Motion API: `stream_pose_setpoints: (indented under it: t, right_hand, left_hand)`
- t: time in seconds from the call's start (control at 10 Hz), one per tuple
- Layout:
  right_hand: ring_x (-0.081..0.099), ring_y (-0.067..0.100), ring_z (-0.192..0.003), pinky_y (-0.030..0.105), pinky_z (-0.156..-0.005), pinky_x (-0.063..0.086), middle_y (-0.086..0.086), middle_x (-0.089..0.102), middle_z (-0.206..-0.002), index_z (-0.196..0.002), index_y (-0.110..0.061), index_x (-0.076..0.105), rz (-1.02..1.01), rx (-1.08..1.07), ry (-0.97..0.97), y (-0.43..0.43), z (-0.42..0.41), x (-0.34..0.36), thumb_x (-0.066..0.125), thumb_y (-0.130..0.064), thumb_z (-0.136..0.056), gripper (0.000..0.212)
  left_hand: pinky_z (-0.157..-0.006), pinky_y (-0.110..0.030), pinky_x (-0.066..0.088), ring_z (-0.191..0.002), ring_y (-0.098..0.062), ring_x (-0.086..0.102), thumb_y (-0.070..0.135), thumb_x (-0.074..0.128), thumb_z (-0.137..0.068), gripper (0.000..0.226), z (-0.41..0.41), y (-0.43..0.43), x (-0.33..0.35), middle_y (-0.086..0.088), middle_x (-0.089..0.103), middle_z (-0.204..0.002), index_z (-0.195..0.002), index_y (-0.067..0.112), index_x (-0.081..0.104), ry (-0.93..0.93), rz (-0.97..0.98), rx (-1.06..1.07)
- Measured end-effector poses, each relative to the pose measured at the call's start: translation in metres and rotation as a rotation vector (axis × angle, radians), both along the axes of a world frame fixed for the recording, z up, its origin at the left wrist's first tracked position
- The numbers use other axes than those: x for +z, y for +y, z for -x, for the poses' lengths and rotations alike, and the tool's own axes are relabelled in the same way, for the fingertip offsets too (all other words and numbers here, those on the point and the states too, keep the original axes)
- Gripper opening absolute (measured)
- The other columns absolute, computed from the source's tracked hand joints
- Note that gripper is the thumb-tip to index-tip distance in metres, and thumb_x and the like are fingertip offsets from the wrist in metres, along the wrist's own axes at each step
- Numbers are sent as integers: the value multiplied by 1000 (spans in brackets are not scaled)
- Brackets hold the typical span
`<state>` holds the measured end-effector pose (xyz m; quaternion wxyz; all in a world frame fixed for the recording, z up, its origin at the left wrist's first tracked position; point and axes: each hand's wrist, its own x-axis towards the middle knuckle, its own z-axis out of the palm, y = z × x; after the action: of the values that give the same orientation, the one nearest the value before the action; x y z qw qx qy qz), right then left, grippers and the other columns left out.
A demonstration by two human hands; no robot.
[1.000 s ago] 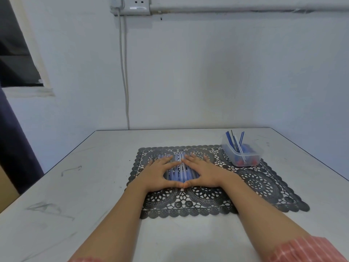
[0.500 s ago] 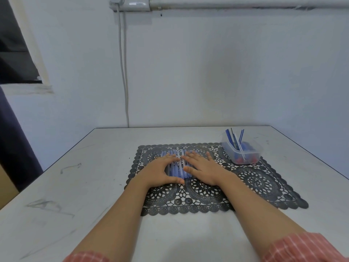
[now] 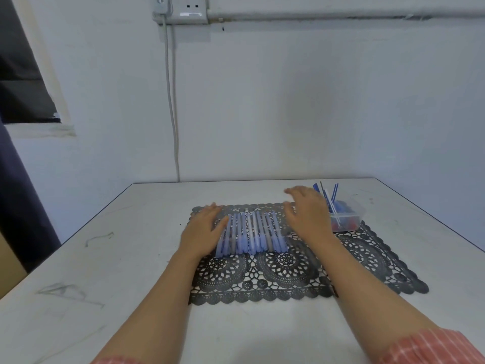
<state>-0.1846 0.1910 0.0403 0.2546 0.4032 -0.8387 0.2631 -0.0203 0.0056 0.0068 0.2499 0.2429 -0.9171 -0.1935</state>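
Observation:
Several blue pens [image 3: 252, 233] lie side by side in a row on a black lace placemat [image 3: 283, 271], their caps toward me. My left hand [image 3: 203, 231] rests flat against the left end of the row, fingers straight. To the right of the row, my right hand [image 3: 307, 212] hovers with its fingers spread and relaxed, holding nothing. It partly hides a small clear plastic tub [image 3: 345, 215] behind it.
The clear tub on the mat's far right corner holds blue refills standing up and red and blue caps. The white table [image 3: 118, 271] ends at a white wall with a socket [image 3: 181, 9] and a hanging cable [image 3: 172, 101].
Both hands lay over the pens, covering them. They have since parted: the left slid to the row's left end, the right lifted away toward the tub, and the row now shows.

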Motion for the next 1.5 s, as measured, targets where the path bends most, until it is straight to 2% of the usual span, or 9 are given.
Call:
stream_pose_setpoints:
  t: [0.1, 0.2, 0.3, 0.5, 0.8, 1.1, 1.3, 1.4, 1.5]
  right_hand:
    - [42, 26, -118, 44, -98, 29, 10, 51, -126, -124, -12, 49, -127, -382, -79, 11, 9, 9, 47, -25, -85, 41]
    - [42, 27, -115, 48, -99, 28, 9, 54, -119, -120, -11, 48, -279, -560, -249, 18, 14, 6, 45, -31, -85, 41]
    - [49, 23, -85, 42, -95, 30, -2, 55, -78, -101, -13, 58, -330, -522, -244, 22, 15, 3, 47, -20, -83, 22]
    - [55, 23, -90, 37, -87, 32, 3, 62, -91, -106, -10, 54, -287, -296, -228, 9, 7, 2, 47, -6, -85, 22]
    - [53, 25, -104, 36, -93, 34, 8, 62, -104, -140, -14, 37, -362, 21, -103, -11, -14, -3, 49, -5, -85, 57]
    - [41, 15, -74, 36, -93, 38, -3, 43, -66, -137, -15, 44, -280, 93, -112, -7, -13, -5, 46, -4, -86, 52]
    - [59, 18, -93, 43, -98, 41, 1, 68, -95, -129, -20, 54, -56, 92, -194, 1, -14, 2, 53, -12, -83, 47]
    - [59, 14, -87, 41, -95, 44, -6, 66, -89, -118, -22, 63, 147, 75, -255, 10, -13, 24, 58, -16, -82, 37]
    - [59, 5, -75, 8, -72, 46, -8, 66, -84, -107, -22, 69, 345, 166, -367, 26, -26, 63, 61, -13, -85, 25]
  left_hand:
    - [-116, -39, 6, -142, -14, 15, 41, 31, -99, 50, -3, -15, -7, 1, 22, -154, -146, 21, 30, -134, 26, 155]
    - [-116, -41, 6, -143, -18, 11, 38, 22, -101, 51, -4, -20, -13, -1, 14, -156, -148, 19, 22, -286, -4, 243]
    - [-116, -42, 7, -143, -19, 10, 37, 19, -101, 51, -2, -20, -15, -3, 11, -157, -149, 18, 18, -368, 14, 264]
    - [-116, -41, 8, -143, -18, 11, 37, 20, -101, 51, -2, -17, -15, -2, 14, -156, -148, 18, 21, -361, 31, 289]
    - [-116, -40, 10, -143, -18, 12, 37, 21, -101, 51, -1, -16, -15, -2, 15, -156, -148, 18, 22, -344, 40, 296]
    - [-115, -40, 11, -142, -19, 15, 36, 23, -100, 50, -2, -16, -16, -2, 19, -155, -147, 18, 26, -305, 45, 303]
    - [-91, -32, 39, -113, -26, 52, 27, 42, -96, 36, -11, -15, 5, -8, 58, -126, -125, 10, 57, 116, -343, 370]
    - [-86, -30, 40, -96, -25, 56, 19, 51, -92, 29, -36, -30, 28, -6, 63, -105, -113, 4, 64, 347, -457, 465]
    - [-80, -31, 49, -86, -26, 62, 18, 54, -87, 22, -73, -48, 64, -10, 68, -96, -101, 7, 68, 626, -603, 472]
